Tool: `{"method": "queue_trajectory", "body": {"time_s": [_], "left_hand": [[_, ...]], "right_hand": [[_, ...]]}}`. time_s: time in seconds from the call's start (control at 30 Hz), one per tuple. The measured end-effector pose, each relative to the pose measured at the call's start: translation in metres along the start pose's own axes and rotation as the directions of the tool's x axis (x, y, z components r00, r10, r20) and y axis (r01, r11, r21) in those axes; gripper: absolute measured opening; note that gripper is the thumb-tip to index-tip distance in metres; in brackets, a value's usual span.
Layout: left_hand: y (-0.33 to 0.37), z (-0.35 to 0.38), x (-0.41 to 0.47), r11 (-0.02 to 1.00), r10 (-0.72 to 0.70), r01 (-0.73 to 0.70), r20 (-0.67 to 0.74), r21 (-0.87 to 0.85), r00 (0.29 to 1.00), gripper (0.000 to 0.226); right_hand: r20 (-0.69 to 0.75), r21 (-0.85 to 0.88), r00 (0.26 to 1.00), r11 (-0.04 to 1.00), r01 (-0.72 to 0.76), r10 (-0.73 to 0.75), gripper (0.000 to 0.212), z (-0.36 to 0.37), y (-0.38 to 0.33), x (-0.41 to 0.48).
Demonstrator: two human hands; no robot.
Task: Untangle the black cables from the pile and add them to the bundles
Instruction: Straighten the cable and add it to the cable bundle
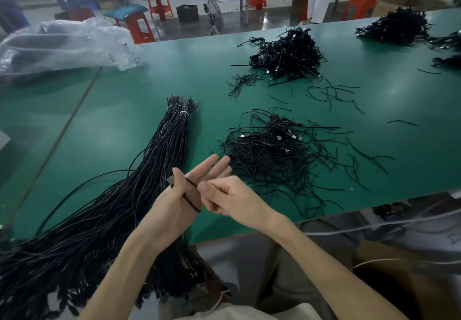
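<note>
My left hand (179,195) pinches one black cable (190,193) between thumb and palm, its metal plug showing at the thumb and the other fingers spread. My right hand (224,198) is curled, its thumb and forefinger gripping the same cable just right of the left hand. Both hands hover above the near edge of the green table (119,125). Left of them lie long cable bundles (159,150), tied with white bands at the far end. A tangled pile of black cables (272,155) lies just right of my hands.
A second tangled pile (287,54) sits mid-table and more piles (396,26) at the far right. Loose black ties (331,94) are scattered between them. A clear plastic bag (67,43) lies at the far left. Beyond the table are orange stools and a fan.
</note>
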State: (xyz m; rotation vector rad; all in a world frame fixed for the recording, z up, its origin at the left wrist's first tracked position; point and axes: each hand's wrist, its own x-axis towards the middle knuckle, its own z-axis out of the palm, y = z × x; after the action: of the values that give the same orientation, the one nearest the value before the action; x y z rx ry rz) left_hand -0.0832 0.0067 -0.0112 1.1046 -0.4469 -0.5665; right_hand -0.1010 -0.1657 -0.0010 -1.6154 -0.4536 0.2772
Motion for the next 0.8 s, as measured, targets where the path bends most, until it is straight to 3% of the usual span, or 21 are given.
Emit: {"method": "queue_trajectory", "body": {"time_s": [0.13,0.2,0.3,0.37,0.43,0.5,0.57,0.63,0.7,0.8], "left_hand": [[0.008,0.004,0.002,0.985,0.112,-0.124,-0.096,-0.121,0.989,0.073],[0.015,0.002,-0.002,0.959,0.109,-0.15,-0.177,-0.239,0.978,0.062],[0.026,-0.004,-0.016,0.96,0.055,-0.073,-0.073,-0.271,0.996,0.044],[0.029,-0.005,-0.025,0.993,-0.025,0.021,0.029,0.114,0.999,0.053],[0.024,-0.003,-0.029,0.847,-0.225,0.127,0.132,0.516,0.965,0.06],[0.014,0.001,-0.028,0.713,-0.347,0.179,0.119,0.678,0.93,0.06],[0.005,0.004,-0.022,0.631,-0.253,0.167,-0.003,0.758,0.968,0.053],[0.0,0.003,-0.015,0.649,-0.112,0.156,-0.109,0.744,0.988,0.045],[-0.005,0.001,-0.011,0.739,-0.016,0.132,-0.179,0.661,0.984,0.042],[-0.011,0.006,-0.006,0.931,-0.017,0.117,-0.279,0.346,0.96,0.049]], "right_hand": [[0.092,-0.048,0.992,0.996,-0.078,0.082,0.058,0.013,0.021,-0.004],[0.113,-0.105,0.984,0.987,-0.126,0.137,0.062,0.01,0.031,-0.005],[0.102,-0.167,0.977,0.971,-0.17,0.189,0.069,-0.006,0.036,-0.003],[0.067,-0.205,0.98,0.964,-0.171,0.188,0.071,-0.016,0.034,0.003],[0.007,-0.228,0.983,0.958,-0.177,0.184,0.067,-0.023,0.029,0.011],[-0.042,-0.243,0.987,0.956,-0.162,0.157,0.065,-0.025,0.023,0.017],[-0.06,-0.24,0.992,0.964,-0.119,0.107,0.066,-0.021,0.015,0.021],[-0.095,-0.235,0.994,0.969,-0.069,0.048,0.066,-0.012,0.008,0.021],[-0.168,-0.202,0.986,0.979,-0.011,-0.023,0.064,-0.003,0.002,0.02],[-0.245,-0.161,0.965,0.985,0.056,-0.095,0.06,0.006,-0.001,0.015]]}}
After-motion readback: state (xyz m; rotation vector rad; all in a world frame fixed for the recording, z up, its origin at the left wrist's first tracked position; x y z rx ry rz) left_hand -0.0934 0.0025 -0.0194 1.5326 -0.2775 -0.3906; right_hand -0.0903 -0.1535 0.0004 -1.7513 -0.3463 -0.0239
